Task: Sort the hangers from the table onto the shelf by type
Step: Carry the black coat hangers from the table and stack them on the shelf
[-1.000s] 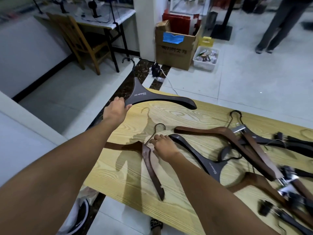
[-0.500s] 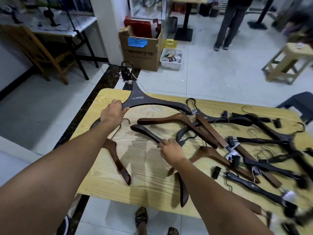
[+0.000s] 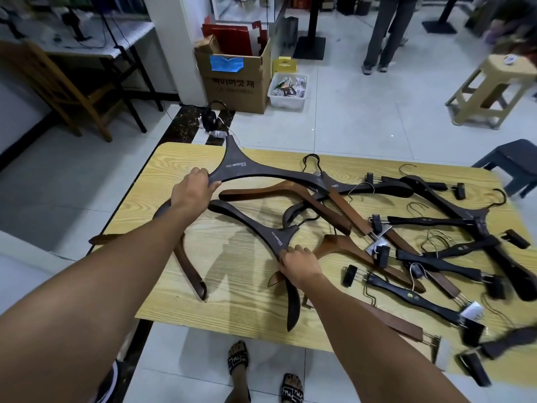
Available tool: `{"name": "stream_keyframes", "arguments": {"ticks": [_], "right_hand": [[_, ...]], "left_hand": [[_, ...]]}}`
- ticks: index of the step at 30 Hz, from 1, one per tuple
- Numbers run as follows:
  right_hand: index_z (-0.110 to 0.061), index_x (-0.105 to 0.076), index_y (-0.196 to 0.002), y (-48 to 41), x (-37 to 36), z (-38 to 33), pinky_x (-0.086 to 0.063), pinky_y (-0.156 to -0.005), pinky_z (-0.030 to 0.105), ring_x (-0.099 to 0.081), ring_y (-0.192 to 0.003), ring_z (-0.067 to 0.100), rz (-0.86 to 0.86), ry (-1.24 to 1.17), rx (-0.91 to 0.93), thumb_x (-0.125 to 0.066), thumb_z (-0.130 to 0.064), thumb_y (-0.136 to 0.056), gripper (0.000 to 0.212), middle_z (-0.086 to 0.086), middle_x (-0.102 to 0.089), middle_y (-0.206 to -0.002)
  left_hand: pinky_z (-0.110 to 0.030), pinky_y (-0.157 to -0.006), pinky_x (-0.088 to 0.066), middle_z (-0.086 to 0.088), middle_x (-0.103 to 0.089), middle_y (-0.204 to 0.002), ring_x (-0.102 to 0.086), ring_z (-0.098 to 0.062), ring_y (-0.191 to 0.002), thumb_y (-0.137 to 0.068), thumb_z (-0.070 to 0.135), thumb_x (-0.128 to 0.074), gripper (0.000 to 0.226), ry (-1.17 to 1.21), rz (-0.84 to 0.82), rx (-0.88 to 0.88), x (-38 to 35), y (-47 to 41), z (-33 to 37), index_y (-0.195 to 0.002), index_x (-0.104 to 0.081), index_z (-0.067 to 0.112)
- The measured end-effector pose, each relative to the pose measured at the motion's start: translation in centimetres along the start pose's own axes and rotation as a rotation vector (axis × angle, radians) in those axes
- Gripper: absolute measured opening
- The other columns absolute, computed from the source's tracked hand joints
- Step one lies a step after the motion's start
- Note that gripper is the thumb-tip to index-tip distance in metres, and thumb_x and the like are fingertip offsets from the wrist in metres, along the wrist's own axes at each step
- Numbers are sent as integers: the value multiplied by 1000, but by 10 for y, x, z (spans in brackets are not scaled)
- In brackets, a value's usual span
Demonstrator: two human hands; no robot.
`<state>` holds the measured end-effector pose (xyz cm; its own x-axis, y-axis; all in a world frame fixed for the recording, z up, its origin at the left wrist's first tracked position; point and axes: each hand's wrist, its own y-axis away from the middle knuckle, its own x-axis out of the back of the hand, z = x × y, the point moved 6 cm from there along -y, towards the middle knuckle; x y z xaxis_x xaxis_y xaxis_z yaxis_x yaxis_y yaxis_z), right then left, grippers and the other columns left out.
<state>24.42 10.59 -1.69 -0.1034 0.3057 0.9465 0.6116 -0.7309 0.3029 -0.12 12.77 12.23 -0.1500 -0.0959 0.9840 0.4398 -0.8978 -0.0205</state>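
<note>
Hangers lie scattered on one wooden table, two of them in hand; the left hand curls its fingers round one arm of a dark printed hanger, whose neck points past the table's far edge; the right hand grips a second dark printed hanger just below its neck, near the table's middle; three brown curved hangers lie close by, one under the left forearm, one between the two held ones, one just right of the right hand; further right, dark clip hangers tangle, too overlapped to count; beyond the table stand one cardboard box and one stool.
</note>
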Motion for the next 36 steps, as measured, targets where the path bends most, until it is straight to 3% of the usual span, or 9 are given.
{"name": "stream_keyframes", "arguments": {"ticks": [8,14,21,25,33,36], "right_hand": [[-10,-58,-112,8,2,22,-35,-94,38,-61,-103,31,6,57,-23,-32,-31,-103,34,13,-67,-108],[-10,-57,-111,16,4,36,-34,-70,35,-61,-101,33,-6,58,-55,-34,-31,-102,33,13,-65,-110],[-13,-58,-100,35,-12,43,-36,-68,34,-62,-99,31,-57,61,-119,-35,-30,-101,29,12,-65,-107],[-11,-58,-110,35,-19,39,-38,-70,33,-61,-100,31,-90,64,-152,-43,-31,-99,27,11,-64,-110],[-10,-50,-113,26,-4,14,-36,-66,36,-62,-95,33,36,-172,-307,-34,-41,-101,37,13,-64,-105],[-8,-44,-118,20,-8,4,-38,-69,36,-61,-99,33,-38,-282,-430,-41,-45,-98,41,13,-61,-110]], "left_hand": [[-41,-74,-42,-14,-52,-116,-56,-35,-100,-98,40,-42,41,1,-28,-13,-6,-3,17,-110,-53,3],[-40,-71,-40,-14,-53,-114,-55,-35,-99,-98,40,-42,40,10,-25,-69,-6,-15,38,-108,-52,3],[-40,-70,-40,-14,-52,-114,-55,-35,-97,-98,41,-42,41,12,-43,-142,-9,-22,58,-109,-52,3],[-40,-71,-41,-13,-52,-113,-55,-34,-97,-98,41,-42,40,10,-56,-166,-12,-22,56,-109,-52,4],[-40,-72,-40,-15,-53,-113,-55,-35,-98,-98,40,-43,40,-2,-66,-178,-11,-20,41,-108,-52,3],[-40,-71,-40,-15,-53,-113,-55,-36,-98,-98,40,-43,40,-5,-61,-180,-9,-20,37,-107,-52,2]]}}
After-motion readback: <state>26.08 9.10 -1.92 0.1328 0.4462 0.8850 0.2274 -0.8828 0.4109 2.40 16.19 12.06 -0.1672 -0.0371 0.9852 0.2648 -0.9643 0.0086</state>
